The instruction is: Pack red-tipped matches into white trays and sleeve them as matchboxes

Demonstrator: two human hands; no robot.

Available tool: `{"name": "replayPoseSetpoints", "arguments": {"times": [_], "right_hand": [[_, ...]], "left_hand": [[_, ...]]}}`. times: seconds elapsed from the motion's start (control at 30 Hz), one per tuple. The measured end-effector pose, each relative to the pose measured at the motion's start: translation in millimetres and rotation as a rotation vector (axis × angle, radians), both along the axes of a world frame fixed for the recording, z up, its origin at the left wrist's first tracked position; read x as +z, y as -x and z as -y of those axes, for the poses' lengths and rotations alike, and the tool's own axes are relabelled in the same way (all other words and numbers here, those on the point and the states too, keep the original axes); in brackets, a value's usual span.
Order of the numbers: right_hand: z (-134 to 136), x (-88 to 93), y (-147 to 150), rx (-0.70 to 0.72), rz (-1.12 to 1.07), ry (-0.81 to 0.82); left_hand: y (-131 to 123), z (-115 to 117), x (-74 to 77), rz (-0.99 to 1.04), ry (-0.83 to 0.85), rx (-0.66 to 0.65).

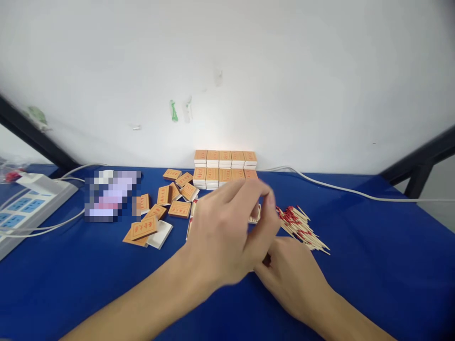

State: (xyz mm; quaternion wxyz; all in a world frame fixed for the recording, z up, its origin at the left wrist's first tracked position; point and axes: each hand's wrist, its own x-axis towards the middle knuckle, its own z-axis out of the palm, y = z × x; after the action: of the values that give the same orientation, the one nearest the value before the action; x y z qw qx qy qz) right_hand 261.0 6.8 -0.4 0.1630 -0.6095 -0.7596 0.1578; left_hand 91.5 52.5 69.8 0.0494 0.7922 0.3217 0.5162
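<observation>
My left hand (227,232) is raised over the middle of the blue table, thumb and forefinger curled together in a pinch; whatever may be between them is too small to make out. Lower and to its right, my right hand (298,274) is closed with its fingers curled under, partly covered by the left hand, so what it grips is hidden. Close behind the right hand lies a loose pile of red-tipped matches (302,227). Filled matchbox trays (255,215) peek out around my left hand, mostly covered by it.
Stacked matchboxes (224,158) form two rows against the wall. Several loose matchbox sleeves (179,209) and a white tray (160,234) are scattered on the left. Beyond them are a blurred-out item (113,194) and a power strip (31,208). A white cable (330,187) runs along the back right.
</observation>
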Motion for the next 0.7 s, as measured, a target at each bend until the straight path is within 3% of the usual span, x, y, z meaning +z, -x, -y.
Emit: {"name": "replayPoseSetpoints", "arguments": {"times": [0.17, 0.3, 0.43, 0.57, 0.7], "right_hand": [[1, -1.0, 1, -0.008, 0.016, -0.02], [2, -1.3, 0, -0.005, 0.031, -0.021], [1, -0.4, -1, 0.002, 0.025, -0.028], [3, -2.4, 0, 0.03, -0.005, -0.049], [6, -6.0, 2, 0.057, -0.044, -0.08]], "left_hand": [[-43, -44, 7.7, 0.007, -0.12, -0.03], [-44, -58, 2.2, -0.047, -0.174, -0.075], [-4, -48, -13.6, -0.133, -0.193, -0.109], [48, -26, -30.0, -0.19, -0.092, -0.074], [85, -2, -31.6, -0.102, 0.019, -0.024]]}}
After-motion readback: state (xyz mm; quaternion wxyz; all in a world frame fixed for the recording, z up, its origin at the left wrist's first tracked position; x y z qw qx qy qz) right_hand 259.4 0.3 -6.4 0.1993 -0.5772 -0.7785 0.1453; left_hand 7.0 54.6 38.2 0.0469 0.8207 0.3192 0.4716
